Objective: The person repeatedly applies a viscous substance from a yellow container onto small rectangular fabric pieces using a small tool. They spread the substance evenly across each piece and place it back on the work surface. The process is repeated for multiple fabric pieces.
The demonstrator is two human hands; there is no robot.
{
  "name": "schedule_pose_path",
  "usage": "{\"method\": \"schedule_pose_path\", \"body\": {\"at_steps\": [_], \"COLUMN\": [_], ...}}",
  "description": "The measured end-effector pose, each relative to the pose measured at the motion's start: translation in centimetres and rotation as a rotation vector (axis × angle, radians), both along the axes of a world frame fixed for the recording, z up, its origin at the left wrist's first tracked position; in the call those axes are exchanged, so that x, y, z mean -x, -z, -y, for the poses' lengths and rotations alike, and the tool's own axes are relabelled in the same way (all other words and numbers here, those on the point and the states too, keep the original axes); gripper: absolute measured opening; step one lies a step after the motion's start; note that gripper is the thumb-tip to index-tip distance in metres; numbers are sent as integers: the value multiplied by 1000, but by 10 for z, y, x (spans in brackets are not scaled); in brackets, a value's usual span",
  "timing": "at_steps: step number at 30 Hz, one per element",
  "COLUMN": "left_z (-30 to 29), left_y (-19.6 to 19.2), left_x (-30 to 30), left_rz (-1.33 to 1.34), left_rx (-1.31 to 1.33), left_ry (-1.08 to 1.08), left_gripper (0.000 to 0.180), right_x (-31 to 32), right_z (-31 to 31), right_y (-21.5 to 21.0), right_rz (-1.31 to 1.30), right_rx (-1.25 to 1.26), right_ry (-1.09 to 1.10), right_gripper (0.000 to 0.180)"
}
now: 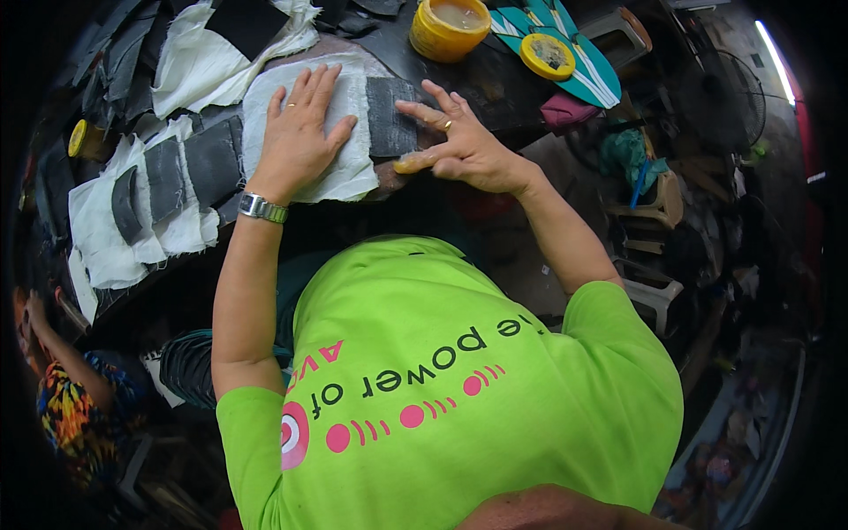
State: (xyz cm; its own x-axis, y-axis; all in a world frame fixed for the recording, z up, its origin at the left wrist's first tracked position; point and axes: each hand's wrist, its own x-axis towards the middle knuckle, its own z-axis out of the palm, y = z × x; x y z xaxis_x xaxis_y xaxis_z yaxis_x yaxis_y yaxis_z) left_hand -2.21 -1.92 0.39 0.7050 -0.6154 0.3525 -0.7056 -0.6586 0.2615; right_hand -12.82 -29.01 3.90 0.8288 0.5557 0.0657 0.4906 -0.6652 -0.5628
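My left hand [296, 132], a metal watch on its wrist, lies flat with fingers spread on a white cloth piece [349, 172] on the dark worktable [495, 88]. A dark grey fabric strip [390, 119] is laid over the right end of that cloth. My right hand [459, 146], wearing a ring, has its fingers apart; the fingertips press on the right edge of the grey strip. Neither hand grips anything.
More white cloth pieces with grey strips [163, 190] lie to the left. A yellow open tub [449, 26], a yellow lid [548, 55] and teal sole shapes [601, 75] sit at the back. Plastic chairs [654, 208] stand right; another person [71, 402] sits lower left.
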Motion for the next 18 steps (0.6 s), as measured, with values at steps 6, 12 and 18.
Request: {"method": "schedule_pose_path", "body": {"at_steps": [6,12,18], "left_z": [-4,-8,-7], "left_y": [-14,-10,-1], "left_x": [-9,-12,-12], "left_rz": [-56,-20,43], "left_rx": [16,2,-31], "left_ry": [-1,10,-28], "left_gripper": [82,88,90], "right_x": [-46,-95,-101], "right_z": [-22,-59,-53], "right_y": [-10,21,23], "right_rz": [-21,274,380], "right_rx": [-573,339,517], "right_ry": [161,383,292], "right_gripper": [63,71,78]}}
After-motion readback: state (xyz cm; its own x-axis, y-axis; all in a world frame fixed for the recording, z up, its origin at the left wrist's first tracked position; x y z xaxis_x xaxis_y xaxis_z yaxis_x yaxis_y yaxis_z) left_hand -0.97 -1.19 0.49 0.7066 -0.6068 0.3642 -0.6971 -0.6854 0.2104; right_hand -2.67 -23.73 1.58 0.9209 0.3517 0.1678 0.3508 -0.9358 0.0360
